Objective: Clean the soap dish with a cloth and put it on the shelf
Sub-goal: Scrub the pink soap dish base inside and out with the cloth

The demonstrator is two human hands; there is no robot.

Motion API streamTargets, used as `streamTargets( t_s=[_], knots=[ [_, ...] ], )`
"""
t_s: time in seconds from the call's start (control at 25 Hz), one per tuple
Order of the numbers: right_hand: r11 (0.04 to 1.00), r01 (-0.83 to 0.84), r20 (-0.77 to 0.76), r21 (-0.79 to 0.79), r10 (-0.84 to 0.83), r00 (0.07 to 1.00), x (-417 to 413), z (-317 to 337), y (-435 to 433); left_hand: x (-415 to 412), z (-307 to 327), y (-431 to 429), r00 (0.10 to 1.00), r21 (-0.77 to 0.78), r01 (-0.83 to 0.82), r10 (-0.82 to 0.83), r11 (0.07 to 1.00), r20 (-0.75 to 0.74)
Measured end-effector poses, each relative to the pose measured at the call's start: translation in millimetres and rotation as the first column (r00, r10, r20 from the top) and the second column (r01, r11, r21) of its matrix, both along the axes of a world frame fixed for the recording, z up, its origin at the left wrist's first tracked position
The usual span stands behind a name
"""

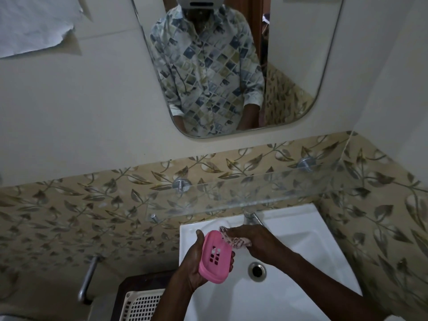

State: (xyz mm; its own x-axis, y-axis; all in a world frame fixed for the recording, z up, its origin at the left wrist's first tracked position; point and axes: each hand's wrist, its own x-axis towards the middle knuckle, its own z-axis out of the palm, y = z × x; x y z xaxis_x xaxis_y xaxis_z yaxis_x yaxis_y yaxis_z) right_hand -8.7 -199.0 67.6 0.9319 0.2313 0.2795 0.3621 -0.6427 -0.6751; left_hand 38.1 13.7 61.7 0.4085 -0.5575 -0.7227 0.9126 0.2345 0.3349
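I saw the left hand [193,262] gripping the pink dish [215,257], with the thumb on one long side and the fingers curled round the other. It held the dish in the air over the left side of the sink [301,262], tilted up. The right hand [252,239] was closed round a bunched cloth [231,239] and pressed it on the dish's top corner. I thought the dish could slip, because it looked smooth and might be wet, and a hard rub could push it out of the fingers. Then it would drop into the sink and might crack. The glass shelf [254,188] sat just above the back edge of the sink. It was see-through and hard to spot, so I thought the dish or a knuckle could bump its front edge on the way up. Put too near that edge, the dish could slide off. I could not tell if I was looking at the dish's inside or its bottom. The right hand hid most of the cloth. The tap [251,216] was half hidden behind the shelf. The room was dim, so I could not tell if the dish was clean yet.
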Motion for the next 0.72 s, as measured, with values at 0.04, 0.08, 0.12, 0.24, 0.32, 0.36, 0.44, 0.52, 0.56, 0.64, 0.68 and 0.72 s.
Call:
streamTargets(
  t_s=[0.04,0.08,0.12,0.24,0.32,0.36,0.44,0.52,0.56,0.64,0.68,0.72],
  knots=[
    [0.998,0.053,-0.024,0.034,-0.053,0.998,0,2,-1,0,-2,1,1.0,-0.003,0.007,-0.007,1.0,-0.006],
    [0.993,0.102,-0.023,0.054,-0.101,0.995,1,5,3,0,-3,-1,1.0,-0.006,0.002,-0.002,1.0,0.005],
    [0.991,0.125,-0.035,0.048,-0.123,0.992,0,6,10,1,-2,-5,0.999,-0.005,-0.022,0.023,1.0,0.028],
    [0.979,0.19,-0.2,0.069,-0.173,0.965,-7,-12,35,9,-1,-15,0.977,0.083,-0.153,0.138,0.985,0.16],
    [0.973,0.192,-0.306,0.128,-0.145,0.941,-14,-15,36,10,2,-16,0.965,0.147,-0.189,0.156,0.971,0.21],
    [0.977,0.198,-0.238,0.077,-0.175,0.955,-10,-13,29,9,3,-19,0.961,0.164,-0.197,0.157,0.967,0.228],
    [0.978,0.206,-0.139,-0.046,-0.21,0.968,-1,-1,21,5,3,-27,0.941,0.17,-0.247,0.195,0.954,0.275],
    [0.975,0.205,-0.148,-0.087,-0.216,0.965,-4,7,32,6,0,-34,0.916,0.176,-0.317,0.253,0.932,0.312],
    [0.976,0.185,-0.189,-0.115,-0.204,0.961,-11,4,41,9,0,-34,0.908,0.161,-0.34,0.279,0.927,0.312],
    [0.977,0.179,-0.304,-0.117,-0.207,0.93,-29,-1,49,17,-4,-28,0.905,0.069,-0.36,0.33,0.93,0.268],
    [0.97,0.236,-0.348,-0.052,-0.239,0.907,-35,-3,45,20,-8,-22,0.908,0.03,-0.357,0.339,0.934,0.245],
    [0.925,0.371,-0.411,0.083,-0.308,0.858,-36,-5,38,20,-11,-18,0.914,-0.002,-0.348,0.339,0.938,0.222]
  ],
)
